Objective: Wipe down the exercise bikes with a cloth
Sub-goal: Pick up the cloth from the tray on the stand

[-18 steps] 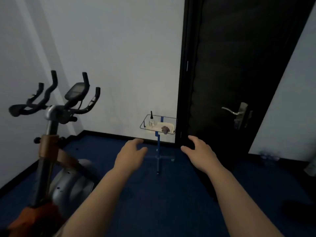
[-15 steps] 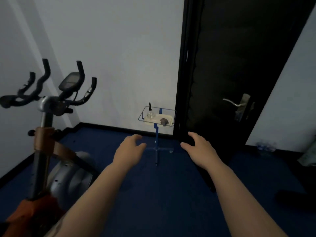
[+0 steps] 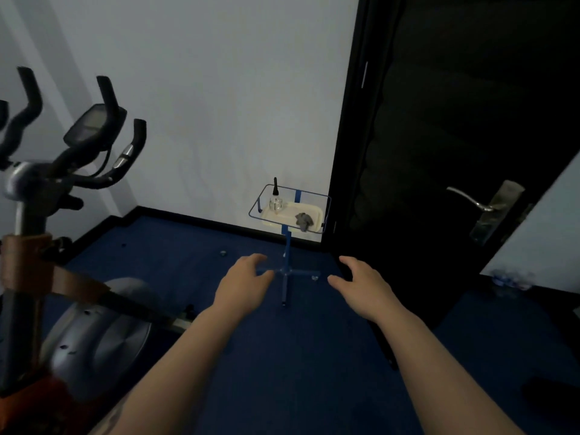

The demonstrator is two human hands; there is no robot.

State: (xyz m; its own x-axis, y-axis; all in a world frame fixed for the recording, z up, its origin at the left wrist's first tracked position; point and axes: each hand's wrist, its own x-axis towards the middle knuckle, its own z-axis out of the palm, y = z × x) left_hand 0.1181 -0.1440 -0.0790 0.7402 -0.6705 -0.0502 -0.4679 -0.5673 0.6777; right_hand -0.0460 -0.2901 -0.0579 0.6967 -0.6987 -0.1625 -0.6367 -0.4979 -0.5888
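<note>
crumpled grey cloth (image 3: 303,220) lies on a pale rectangular tray (image 3: 316,213).

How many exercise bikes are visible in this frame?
1. The exercise bike stands at the left edge, beside the wall, partly cut off by the frame. Others may sit outside the view.

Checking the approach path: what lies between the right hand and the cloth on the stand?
Head view: only bare blue carpet and the stand's post separate the right hand from the cloth.
</note>
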